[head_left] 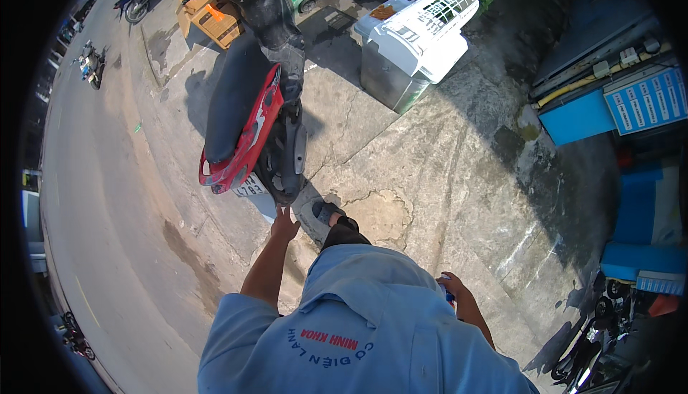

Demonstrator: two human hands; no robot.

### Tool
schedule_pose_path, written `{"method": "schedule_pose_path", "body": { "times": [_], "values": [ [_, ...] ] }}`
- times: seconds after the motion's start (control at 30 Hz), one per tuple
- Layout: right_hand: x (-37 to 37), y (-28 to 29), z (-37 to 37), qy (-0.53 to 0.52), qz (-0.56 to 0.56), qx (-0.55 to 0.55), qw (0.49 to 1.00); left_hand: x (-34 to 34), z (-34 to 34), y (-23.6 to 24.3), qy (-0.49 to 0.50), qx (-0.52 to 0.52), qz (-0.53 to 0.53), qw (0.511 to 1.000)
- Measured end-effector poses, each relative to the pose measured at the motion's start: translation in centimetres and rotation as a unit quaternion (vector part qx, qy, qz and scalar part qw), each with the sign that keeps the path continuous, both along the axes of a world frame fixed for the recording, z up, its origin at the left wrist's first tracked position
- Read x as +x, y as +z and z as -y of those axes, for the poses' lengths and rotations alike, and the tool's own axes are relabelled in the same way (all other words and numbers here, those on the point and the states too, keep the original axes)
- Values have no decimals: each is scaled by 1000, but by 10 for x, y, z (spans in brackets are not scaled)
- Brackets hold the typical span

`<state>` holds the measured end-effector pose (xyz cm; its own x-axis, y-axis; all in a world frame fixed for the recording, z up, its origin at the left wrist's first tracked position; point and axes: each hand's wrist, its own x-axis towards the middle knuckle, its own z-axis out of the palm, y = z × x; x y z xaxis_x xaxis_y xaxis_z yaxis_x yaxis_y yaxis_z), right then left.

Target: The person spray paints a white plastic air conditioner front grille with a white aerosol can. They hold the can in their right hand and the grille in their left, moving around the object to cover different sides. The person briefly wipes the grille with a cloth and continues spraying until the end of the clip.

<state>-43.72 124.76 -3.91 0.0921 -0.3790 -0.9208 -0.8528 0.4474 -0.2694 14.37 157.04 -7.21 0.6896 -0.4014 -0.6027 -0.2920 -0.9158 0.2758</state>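
Head view: I stood on the cracked concrete pavement [444,157], looking down over my light blue shirt [365,322].
Left hand: my left hand [284,226] was stretched forward with fingers spread apart, holding nothing, just short of the rear of the red and black scooter [254,107].
Right hand: my right hand [453,288] hung low at my side, partly hidden by the shirt; something small seemed to sit in it, but I could not tell whether it was clamped on anything.
Scooter: it stood parked just ahead of my left hand, tail towards me, its plate [249,188] nearest the fingertips.
Progress: I judged the reach was under way and the scooter not yet touched; any handling of it was left to do.
Edges: the kerb and road [107,200] ran off beyond my left hand.
Open room: bare pavement lay ahead of my right hand, up to a white air-conditioner casing [423,32] on a metal box.
Tight side: blue stalls [631,107] crowded far out past my right hand.
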Motion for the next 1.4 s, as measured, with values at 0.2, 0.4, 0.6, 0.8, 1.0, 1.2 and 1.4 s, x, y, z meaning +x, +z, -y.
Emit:
{"method": "schedule_pose_path", "body": {
  "times": [0.2,0.4,0.6,0.8,1.0,1.2,1.4],
  "values": [
    [-83,-37,-82,21,6,87,996,-152,-95,-71,-78,-27,-127,988],
    [-157,-48,-137,-19,-38,37,998,-191,-158,-57,38,46,-233,971],
    [-209,-97,-183,-171,33,8,985,-156,-170,-65,-328,213,-202,898],
    [-189,-108,-244,-111,28,94,989,-138,-34,38,-177,-39,-65,981],
    [-168,-168,-252,51,32,134,989,-165,27,81,-159,-180,-80,968],
    [-87,-61,-167,106,9,38,994,-178,-56,19,-192,-45,-107,975],
    [-85,-36,-110,-414,239,211,853,-131,-78,1,-91,20,-134,987]
  ]
}}
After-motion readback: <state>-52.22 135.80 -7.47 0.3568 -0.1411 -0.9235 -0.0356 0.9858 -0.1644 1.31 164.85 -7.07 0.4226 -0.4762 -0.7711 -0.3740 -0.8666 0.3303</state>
